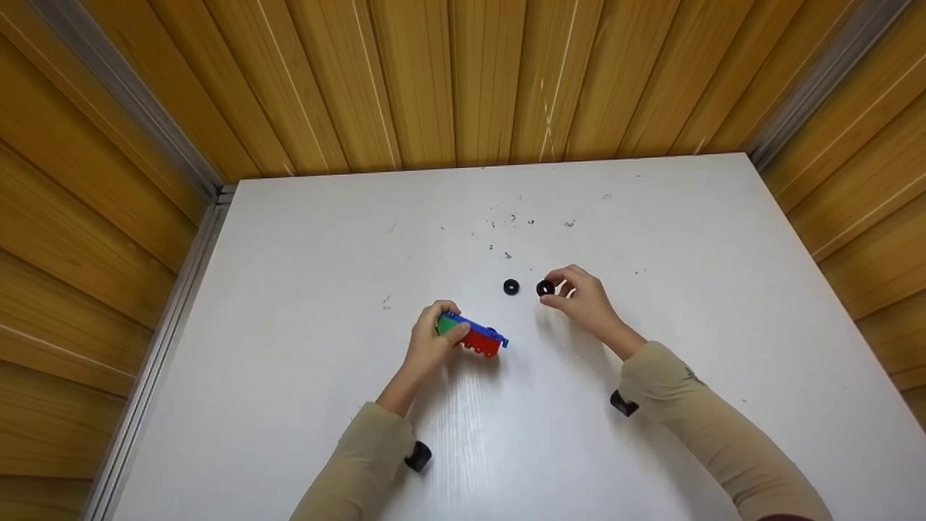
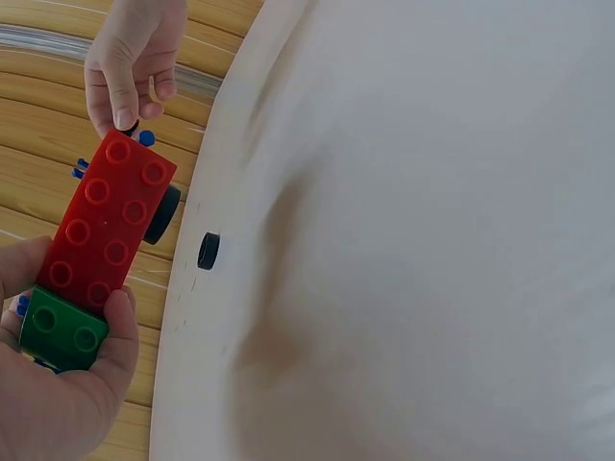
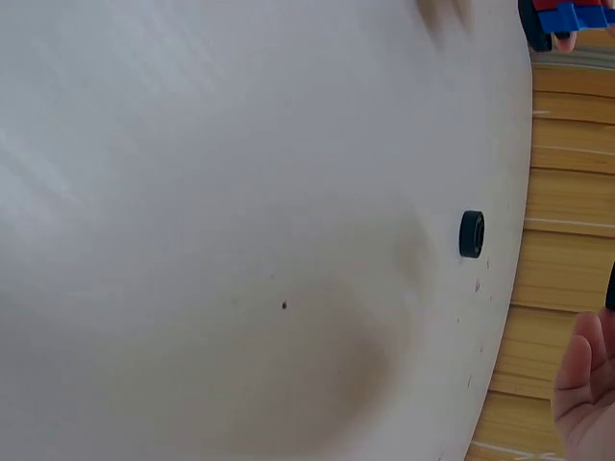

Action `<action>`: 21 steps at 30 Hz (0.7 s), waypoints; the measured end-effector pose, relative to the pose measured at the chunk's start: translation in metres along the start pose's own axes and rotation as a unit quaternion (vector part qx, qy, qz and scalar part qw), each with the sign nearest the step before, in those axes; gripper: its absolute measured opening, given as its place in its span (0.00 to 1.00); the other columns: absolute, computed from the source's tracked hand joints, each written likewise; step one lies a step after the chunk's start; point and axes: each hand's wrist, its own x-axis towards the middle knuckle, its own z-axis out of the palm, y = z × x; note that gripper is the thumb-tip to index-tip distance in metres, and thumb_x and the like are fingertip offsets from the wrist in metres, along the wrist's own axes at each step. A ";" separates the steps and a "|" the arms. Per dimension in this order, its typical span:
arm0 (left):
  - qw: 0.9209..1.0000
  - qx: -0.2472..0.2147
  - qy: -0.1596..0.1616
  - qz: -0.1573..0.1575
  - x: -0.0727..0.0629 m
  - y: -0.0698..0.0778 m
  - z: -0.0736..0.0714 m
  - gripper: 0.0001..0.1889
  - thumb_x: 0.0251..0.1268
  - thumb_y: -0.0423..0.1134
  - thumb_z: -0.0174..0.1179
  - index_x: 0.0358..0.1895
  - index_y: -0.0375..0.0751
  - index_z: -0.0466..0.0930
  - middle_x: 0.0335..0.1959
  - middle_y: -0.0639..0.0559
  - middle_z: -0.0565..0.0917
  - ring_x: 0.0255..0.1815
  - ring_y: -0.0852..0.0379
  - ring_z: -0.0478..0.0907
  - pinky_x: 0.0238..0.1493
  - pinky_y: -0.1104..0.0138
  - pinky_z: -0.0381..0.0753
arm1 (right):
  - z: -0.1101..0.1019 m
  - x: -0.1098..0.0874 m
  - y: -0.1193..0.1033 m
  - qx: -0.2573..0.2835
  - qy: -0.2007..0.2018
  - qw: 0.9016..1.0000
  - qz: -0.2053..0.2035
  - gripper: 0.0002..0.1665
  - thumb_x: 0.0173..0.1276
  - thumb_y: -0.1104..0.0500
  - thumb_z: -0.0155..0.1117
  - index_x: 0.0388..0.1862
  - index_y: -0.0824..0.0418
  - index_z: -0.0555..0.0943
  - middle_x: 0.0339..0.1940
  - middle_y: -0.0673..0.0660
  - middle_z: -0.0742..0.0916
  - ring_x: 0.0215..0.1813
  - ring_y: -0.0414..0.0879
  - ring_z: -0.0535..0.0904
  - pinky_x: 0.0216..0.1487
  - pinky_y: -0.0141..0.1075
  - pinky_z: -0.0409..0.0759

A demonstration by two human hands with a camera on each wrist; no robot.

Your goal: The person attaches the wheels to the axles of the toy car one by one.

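Observation:
My left hand (image 1: 432, 339) grips a toy vehicle of building blocks above the table. Its red block (image 2: 108, 206) and green block (image 2: 63, 329) show round studs in the left wrist view, and a blue base (image 1: 474, 325) runs along its other side. A black wheel (image 2: 163, 215) sits on the side of the base. Between thumb and forefinger, my right hand (image 1: 584, 298) pinches a black ring-shaped tyre (image 1: 545, 289). A second black tyre (image 1: 511, 286) lies flat on the table between the hands, touched by neither.
The white table (image 1: 304, 253) carries small dark marks (image 1: 508, 255) toward its far side. Wood-patterned panels (image 1: 448, 87) stand behind it and at both sides. Black wrist devices (image 1: 418, 456) are strapped at both sleeves.

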 end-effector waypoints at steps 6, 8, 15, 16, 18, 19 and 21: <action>1.000 0.000 -0.002 -0.004 0.000 -0.001 0.001 0.12 0.56 0.34 0.57 0.43 0.40 0.70 0.44 0.42 0.70 0.42 0.49 0.69 0.34 0.68 0.79 | 0.004 -0.006 -0.010 0.001 -0.011 1.000 -0.023 0.17 0.48 0.65 0.68 0.39 0.65 0.78 0.36 0.58 0.80 0.31 0.42 0.73 0.31 0.26 0.72; 1.000 -0.002 -0.002 -0.007 0.001 -0.001 0.001 0.12 0.56 0.34 0.57 0.43 0.40 0.70 0.45 0.42 0.70 0.42 0.49 0.69 0.34 0.68 0.79 | 0.005 -0.007 -0.012 0.000 -0.016 0.999 -0.028 0.17 0.48 0.65 0.68 0.39 0.65 0.78 0.35 0.57 0.80 0.31 0.42 0.74 0.31 0.26 0.72; 1.000 0.002 0.002 0.002 0.001 -0.001 0.001 0.12 0.55 0.34 0.58 0.43 0.39 0.70 0.44 0.42 0.70 0.42 0.49 0.69 0.33 0.69 0.78 | 0.008 -0.014 -0.024 0.001 -0.030 0.998 -0.047 0.15 0.48 0.64 0.68 0.38 0.63 0.79 0.35 0.54 0.80 0.31 0.41 0.74 0.31 0.27 0.72; 1.000 0.003 0.003 0.006 0.002 -0.001 0.001 0.12 0.55 0.34 0.58 0.42 0.39 0.70 0.44 0.42 0.70 0.41 0.50 0.69 0.32 0.69 0.78 | 0.009 -0.015 -0.026 0.001 -0.031 0.998 -0.053 0.15 0.48 0.64 0.69 0.38 0.62 0.79 0.34 0.54 0.80 0.30 0.41 0.74 0.30 0.27 0.72; 1.000 0.003 0.008 0.011 0.002 -0.002 0.002 0.12 0.54 0.34 0.59 0.42 0.38 0.71 0.43 0.41 0.71 0.40 0.50 0.69 0.31 0.70 0.77 | 0.011 -0.016 -0.029 0.004 -0.033 0.997 -0.063 0.15 0.48 0.64 0.69 0.37 0.62 0.79 0.34 0.54 0.81 0.30 0.40 0.74 0.29 0.27 0.71; 1.000 0.004 0.010 0.014 0.003 -0.002 0.002 0.12 0.53 0.34 0.59 0.41 0.38 0.71 0.42 0.41 0.71 0.40 0.51 0.69 0.30 0.70 0.77 | 0.012 -0.017 -0.031 0.003 -0.033 0.997 -0.071 0.15 0.48 0.64 0.69 0.36 0.62 0.79 0.33 0.54 0.81 0.29 0.40 0.74 0.28 0.27 0.71; 1.000 0.006 0.012 0.019 0.003 -0.002 0.002 0.11 0.53 0.34 0.59 0.40 0.39 0.71 0.42 0.41 0.71 0.39 0.51 0.69 0.29 0.70 0.77 | 0.013 -0.018 -0.034 0.003 -0.035 0.996 -0.084 0.15 0.47 0.63 0.69 0.36 0.62 0.79 0.33 0.54 0.80 0.29 0.40 0.74 0.28 0.27 0.71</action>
